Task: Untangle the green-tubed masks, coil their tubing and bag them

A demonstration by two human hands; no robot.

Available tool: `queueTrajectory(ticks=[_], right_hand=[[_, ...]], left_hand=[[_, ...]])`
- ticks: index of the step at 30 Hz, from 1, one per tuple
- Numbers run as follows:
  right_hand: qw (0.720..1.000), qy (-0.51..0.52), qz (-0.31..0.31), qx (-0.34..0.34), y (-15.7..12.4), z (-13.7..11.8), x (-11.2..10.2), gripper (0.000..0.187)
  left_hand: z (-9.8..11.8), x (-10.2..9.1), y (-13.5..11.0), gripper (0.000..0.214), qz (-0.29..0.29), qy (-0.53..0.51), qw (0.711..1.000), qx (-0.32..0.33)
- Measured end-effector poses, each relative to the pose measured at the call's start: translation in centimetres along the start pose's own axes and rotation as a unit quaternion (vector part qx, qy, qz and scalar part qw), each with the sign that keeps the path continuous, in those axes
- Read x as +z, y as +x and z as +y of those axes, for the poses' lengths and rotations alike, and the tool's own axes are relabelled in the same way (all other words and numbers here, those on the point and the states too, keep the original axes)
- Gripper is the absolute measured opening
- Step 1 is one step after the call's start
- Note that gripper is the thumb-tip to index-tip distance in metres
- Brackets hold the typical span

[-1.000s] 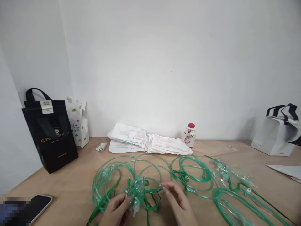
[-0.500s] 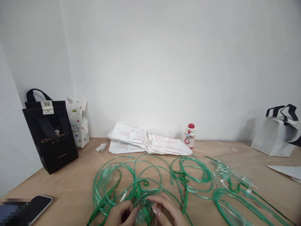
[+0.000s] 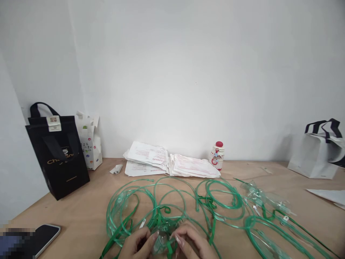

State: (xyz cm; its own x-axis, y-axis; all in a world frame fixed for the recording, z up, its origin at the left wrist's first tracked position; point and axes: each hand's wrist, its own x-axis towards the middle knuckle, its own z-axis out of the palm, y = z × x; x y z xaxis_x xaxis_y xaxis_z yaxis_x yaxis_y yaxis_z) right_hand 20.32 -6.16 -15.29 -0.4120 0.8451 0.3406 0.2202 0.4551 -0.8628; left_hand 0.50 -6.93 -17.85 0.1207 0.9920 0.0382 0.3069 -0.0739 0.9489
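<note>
At the bottom edge of the view, my left hand (image 3: 137, 244) and my right hand (image 3: 190, 242) are curled around a clear plastic mask (image 3: 163, 237) with green straps, fingertips pressed to its sides. It lies low over the wooden table (image 3: 81, 212). Looped green tubing (image 3: 151, 201) spreads out from the mask across the table. A second coil of green tubing (image 3: 221, 198) lies to the right. More clear masks with tubing (image 3: 265, 201) lie farther right.
A black paper bag (image 3: 58, 154) and a small white printed bag (image 3: 90, 142) stand at the back left. White flat packets (image 3: 172, 163) are stacked by the wall beside a small red-capped bottle (image 3: 217, 154). A phone (image 3: 45, 235) lies front left. A white bag (image 3: 318, 153) stands at the right.
Both hands have dropped toward the table's near edge and drawn together, pulling the mask down with them. The tubing loops have shifted slightly.
</note>
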Motion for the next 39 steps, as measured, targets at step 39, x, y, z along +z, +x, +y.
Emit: queueTrajectory(ticks=[39], right_hand=[[0.998, 0.011, 0.043, -0.053, -0.1, 2.2, -0.1, 0.015]], left_hand=[[-1.1, 0.0, 0.4, 0.037, 0.030, 0.051, 0.998, 0.003]])
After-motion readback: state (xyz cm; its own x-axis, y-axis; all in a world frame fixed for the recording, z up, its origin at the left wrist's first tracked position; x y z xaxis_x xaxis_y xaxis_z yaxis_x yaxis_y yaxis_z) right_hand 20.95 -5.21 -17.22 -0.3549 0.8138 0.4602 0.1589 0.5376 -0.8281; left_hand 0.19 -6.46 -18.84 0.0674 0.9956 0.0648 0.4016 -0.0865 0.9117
